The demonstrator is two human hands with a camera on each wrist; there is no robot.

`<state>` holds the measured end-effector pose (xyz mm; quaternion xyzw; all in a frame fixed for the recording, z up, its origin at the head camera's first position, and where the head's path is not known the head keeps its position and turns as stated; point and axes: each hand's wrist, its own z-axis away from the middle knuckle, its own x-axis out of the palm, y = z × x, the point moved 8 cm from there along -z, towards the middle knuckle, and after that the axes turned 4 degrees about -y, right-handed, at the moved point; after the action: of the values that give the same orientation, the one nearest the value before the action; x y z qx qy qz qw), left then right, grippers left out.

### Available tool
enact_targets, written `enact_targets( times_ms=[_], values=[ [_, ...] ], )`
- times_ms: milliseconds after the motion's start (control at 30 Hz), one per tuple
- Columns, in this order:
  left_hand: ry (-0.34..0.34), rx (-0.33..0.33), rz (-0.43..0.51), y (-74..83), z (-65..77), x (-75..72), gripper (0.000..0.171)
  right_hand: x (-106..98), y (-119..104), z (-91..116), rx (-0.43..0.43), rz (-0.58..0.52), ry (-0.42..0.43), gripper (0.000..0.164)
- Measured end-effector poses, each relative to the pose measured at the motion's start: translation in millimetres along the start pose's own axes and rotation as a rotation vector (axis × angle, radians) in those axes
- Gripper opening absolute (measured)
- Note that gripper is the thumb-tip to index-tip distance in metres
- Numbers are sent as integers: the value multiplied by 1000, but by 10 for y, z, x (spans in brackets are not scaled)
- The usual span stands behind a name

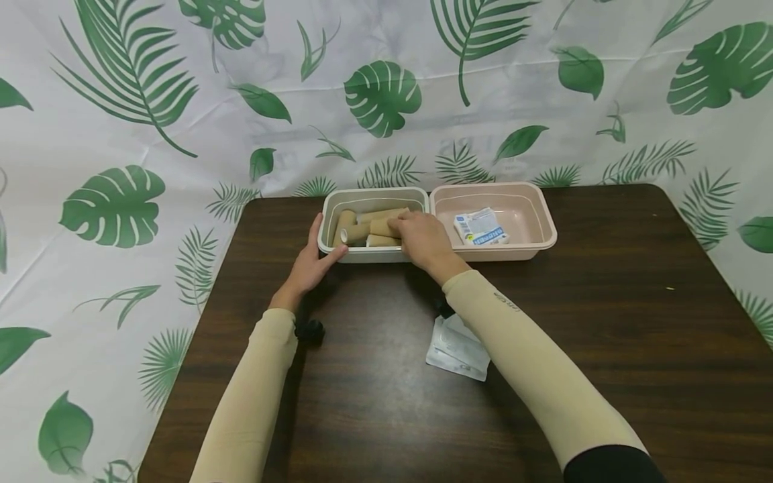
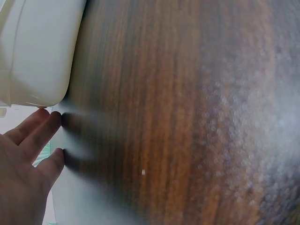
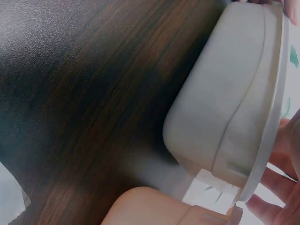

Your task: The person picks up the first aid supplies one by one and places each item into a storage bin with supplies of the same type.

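Note:
Several tan bandage rolls [image 1: 355, 232] lie heaped in a pale grey bin [image 1: 374, 254] at the back of the table. My right hand [image 1: 423, 240] reaches over the bin's front right rim, its fingers bent on a bandage roll [image 1: 383, 228] at the top of the heap; the thumb is hidden. In the right wrist view, those fingers [image 3: 274, 185] show past the rim. My left hand [image 1: 308, 268] rests against the bin's front left corner, thumb at the front rim and straight fingers along the left side. The left wrist view shows its fingers [image 2: 42, 133] spread beside the bin wall [image 2: 42, 56].
A pink bin [image 1: 528, 228] stands right beside the grey one, holding small white and blue packages [image 1: 481, 227]. Flat pale packets [image 1: 455, 349] lie on the dark wooden table [image 1: 374, 376] under my right forearm. A leaf-printed curtain [image 1: 386, 147] hangs behind the table.

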<state>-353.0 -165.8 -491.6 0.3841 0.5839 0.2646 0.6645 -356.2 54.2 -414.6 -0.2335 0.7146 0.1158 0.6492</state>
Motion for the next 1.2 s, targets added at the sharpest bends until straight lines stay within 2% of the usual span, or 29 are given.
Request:
enact_targets(
  times_ms=[167,400,600,800,1033,1200],
  values=[
    [3,0,-1,3,-3,-7,92,-48,23,31,-2,-32,7,40],
    [-3,-2,-4,11,-9,-14,90,-300,118,163,15,-163,60,37],
    [-6,7,3,23,-18,-30,90,-556,308,404,50,-292,113,36],
    [-7,9,4,14,-34,-35,90,-700,476,720,86,-387,111,37],
    [-11,9,12,12,-38,-34,90,-687,454,1090,44,-444,108,38],
    [-12,10,9,11,-56,-40,91,-462,365,1361,0,-422,48,42]
  ],
)
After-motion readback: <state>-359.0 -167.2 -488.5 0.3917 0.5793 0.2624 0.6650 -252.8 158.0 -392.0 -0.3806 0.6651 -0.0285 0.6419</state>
